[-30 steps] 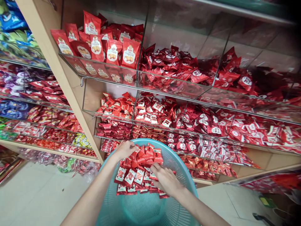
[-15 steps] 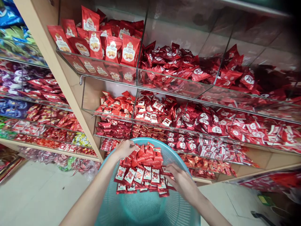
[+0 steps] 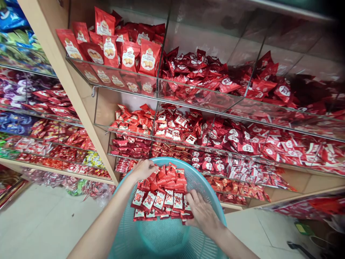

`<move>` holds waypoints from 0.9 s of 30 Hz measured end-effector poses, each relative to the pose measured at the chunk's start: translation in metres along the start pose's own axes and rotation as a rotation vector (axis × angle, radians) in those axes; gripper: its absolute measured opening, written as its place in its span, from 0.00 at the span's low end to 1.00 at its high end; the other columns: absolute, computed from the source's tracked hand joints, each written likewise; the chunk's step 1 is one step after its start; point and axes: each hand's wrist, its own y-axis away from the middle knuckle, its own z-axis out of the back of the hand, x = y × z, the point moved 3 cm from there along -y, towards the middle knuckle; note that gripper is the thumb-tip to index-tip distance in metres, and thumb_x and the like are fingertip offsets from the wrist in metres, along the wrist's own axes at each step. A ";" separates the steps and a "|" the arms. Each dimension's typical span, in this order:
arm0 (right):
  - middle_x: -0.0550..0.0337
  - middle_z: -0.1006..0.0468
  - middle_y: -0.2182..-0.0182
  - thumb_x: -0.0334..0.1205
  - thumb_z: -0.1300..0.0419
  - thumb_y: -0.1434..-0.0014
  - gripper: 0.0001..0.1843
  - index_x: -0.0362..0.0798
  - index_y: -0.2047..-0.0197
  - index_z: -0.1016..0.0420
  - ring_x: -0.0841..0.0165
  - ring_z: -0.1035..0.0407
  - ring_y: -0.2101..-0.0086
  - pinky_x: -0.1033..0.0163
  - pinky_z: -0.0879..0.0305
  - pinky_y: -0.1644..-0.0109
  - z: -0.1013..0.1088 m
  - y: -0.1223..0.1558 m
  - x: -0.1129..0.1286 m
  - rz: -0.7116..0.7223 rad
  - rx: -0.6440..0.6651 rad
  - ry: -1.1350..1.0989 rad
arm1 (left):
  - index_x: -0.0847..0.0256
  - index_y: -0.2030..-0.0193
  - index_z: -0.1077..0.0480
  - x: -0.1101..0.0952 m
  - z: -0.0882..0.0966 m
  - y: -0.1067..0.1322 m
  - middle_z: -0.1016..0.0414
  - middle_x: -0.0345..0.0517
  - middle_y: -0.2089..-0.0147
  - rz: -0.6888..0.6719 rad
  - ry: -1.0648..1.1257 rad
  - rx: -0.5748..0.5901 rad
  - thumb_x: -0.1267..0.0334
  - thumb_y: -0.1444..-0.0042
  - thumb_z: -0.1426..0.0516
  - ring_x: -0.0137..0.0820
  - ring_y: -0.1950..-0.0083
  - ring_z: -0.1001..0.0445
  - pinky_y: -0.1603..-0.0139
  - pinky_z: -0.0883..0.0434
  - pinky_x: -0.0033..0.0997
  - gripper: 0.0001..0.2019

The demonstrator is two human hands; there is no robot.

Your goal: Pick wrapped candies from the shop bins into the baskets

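A heap of small red packets and rows of red-and-white packets lie in a turquoise mesh basket. My left hand reaches over the basket's far left rim. Its closed fingertips pinch at a red packet on the heap's upper left edge. At the right end of the front row, my right hand has curled fingers and thumb around the end packet. My palm partly hides that packet.
Beyond the basket rise wooden shelves with clear-fronted bins of red packets and larger biscuit packets. A slanted wooden upright parts them from a left-hand shelf of mixed colours. Pale floor tiles show below.
My right hand has shifted slightly left and down, bringing the packets at the right end in against the row. My left hand has stayed almost still.
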 end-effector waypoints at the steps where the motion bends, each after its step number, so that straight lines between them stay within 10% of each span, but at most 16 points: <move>1: 0.48 0.34 0.49 0.41 0.28 0.62 0.34 0.50 0.52 0.36 0.51 0.37 0.51 0.50 0.35 0.51 -0.004 -0.001 0.002 0.004 -0.006 0.042 | 0.56 0.69 0.24 0.000 0.000 0.000 0.22 0.42 0.69 0.004 0.002 -0.001 0.48 0.48 0.48 0.35 0.61 0.27 0.63 0.36 0.26 0.17; 14: 0.43 0.35 0.48 0.42 0.29 0.59 0.34 0.49 0.49 0.36 0.49 0.36 0.53 0.50 0.34 0.56 -0.001 -0.007 0.015 -0.008 -0.043 0.198 | 0.57 0.69 0.25 -0.004 0.002 0.001 0.23 0.43 0.69 -0.011 -0.050 0.011 0.48 0.47 0.49 0.34 0.63 0.27 0.68 0.39 0.25 0.18; 21: 0.45 0.31 0.53 0.51 0.32 0.57 0.32 0.47 0.51 0.35 0.54 0.36 0.56 0.49 0.35 0.54 0.001 -0.030 0.080 0.241 -0.074 0.182 | 0.57 0.70 0.25 -0.002 0.001 0.001 0.23 0.43 0.68 -0.004 -0.029 -0.004 0.48 0.47 0.49 0.34 0.62 0.27 0.65 0.37 0.26 0.17; 27: 0.49 0.29 0.57 0.33 0.43 0.46 0.11 0.47 0.57 0.33 0.58 0.34 0.58 0.51 0.34 0.56 -0.025 -0.054 0.104 0.322 -0.121 0.195 | 0.57 0.69 0.25 0.000 0.002 0.001 0.23 0.43 0.68 -0.012 -0.014 -0.010 0.48 0.47 0.48 0.34 0.61 0.27 0.64 0.37 0.25 0.17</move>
